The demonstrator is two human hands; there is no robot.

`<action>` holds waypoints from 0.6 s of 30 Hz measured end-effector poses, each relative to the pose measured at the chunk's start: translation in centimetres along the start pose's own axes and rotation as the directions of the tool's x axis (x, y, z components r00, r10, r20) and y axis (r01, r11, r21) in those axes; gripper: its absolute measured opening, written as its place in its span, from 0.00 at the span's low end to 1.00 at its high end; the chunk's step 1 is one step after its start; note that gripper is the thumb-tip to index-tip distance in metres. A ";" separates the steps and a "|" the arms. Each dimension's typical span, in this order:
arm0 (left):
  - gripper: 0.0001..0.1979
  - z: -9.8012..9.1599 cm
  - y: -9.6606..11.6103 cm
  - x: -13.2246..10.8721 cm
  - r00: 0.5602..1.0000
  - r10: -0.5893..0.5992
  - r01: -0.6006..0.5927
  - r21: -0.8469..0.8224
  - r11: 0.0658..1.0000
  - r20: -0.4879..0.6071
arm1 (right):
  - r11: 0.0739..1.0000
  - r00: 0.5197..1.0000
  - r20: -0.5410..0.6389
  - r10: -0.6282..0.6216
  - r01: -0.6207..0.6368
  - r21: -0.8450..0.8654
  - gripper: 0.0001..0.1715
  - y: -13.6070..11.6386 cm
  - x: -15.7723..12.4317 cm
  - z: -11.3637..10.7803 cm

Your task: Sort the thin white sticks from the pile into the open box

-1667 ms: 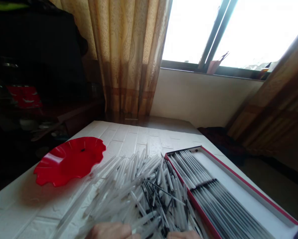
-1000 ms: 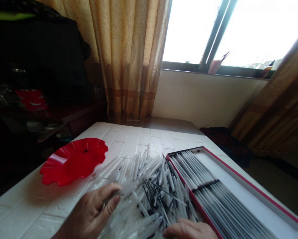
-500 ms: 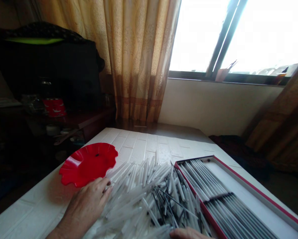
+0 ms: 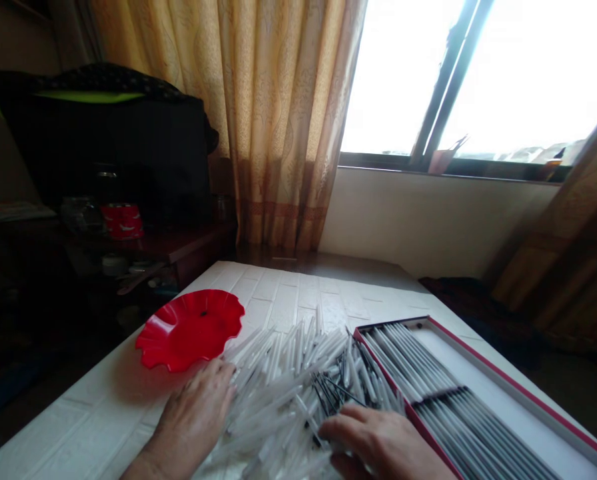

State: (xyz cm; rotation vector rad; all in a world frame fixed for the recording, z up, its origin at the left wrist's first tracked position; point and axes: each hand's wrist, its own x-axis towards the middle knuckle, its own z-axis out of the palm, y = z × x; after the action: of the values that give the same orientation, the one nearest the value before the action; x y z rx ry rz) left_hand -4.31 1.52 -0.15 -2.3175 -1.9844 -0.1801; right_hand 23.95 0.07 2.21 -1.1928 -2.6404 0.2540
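Note:
A heap of clear plastic pen tubes and thin black refills [image 4: 298,380] lies in the middle of the white table [image 4: 283,293]. My left hand [image 4: 193,417] rests flat on the heap's left edge, fingers stretched out, just below a red wavy-rimmed dish [image 4: 191,328]. My right hand [image 4: 378,440] lies palm down on the near right part of the heap, its fingers extended over the tubes. Right of the heap sits a shallow red-edged box [image 4: 503,387] with assembled pens laid in rows.
A dark side table [image 4: 128,247] with a red tin and small items stands to the left. Curtains [image 4: 278,120] and a bright window [image 4: 478,73] are behind the table. The table's right edge drops to the floor beside the box.
The camera tilted upward and the scene shifted. My left hand slid up along the heap's left side toward the red dish; my right hand moved forward onto the tubes.

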 end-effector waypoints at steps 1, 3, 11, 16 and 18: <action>0.19 -0.1 0.1 0.1 1.000 0.005 -0.005 0.002 1.000 -0.004 | 1.000 1.000 0.014 0.003 -0.003 0.002 0.13 -1.0 1.6 -0.3; 0.18 -0.1 0.1 0.2 1.000 0.006 -0.006 0.013 1.000 -0.009 | 1.000 0.999 0.050 -0.008 0.008 0.004 0.10 -2.8 4.9 -0.6; 0.22 1.4 -1.5 0.7 1.000 -0.003 0.002 0.046 0.999 0.031 | 0.989 0.988 0.039 -0.150 0.150 -0.004 0.14 -4.4 12.5 1.6; 0.23 2.7 -2.0 0.9 1.000 0.003 -0.003 0.046 0.999 -0.005 | 0.983 0.984 -0.011 -0.179 0.179 0.037 0.20 -3.4 11.8 0.9; 0.23 3.0 -1.9 0.9 0.999 0.014 -0.013 0.036 0.999 -0.037 | 0.989 0.990 -0.040 -0.138 0.139 0.039 0.19 -2.7 10.4 -0.2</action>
State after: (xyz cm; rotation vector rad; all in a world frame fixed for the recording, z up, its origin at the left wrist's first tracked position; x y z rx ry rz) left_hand -5.90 3.14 -3.01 -2.2877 -1.9383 -0.1847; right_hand 15.40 6.22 4.56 -0.9864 -2.6570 0.2586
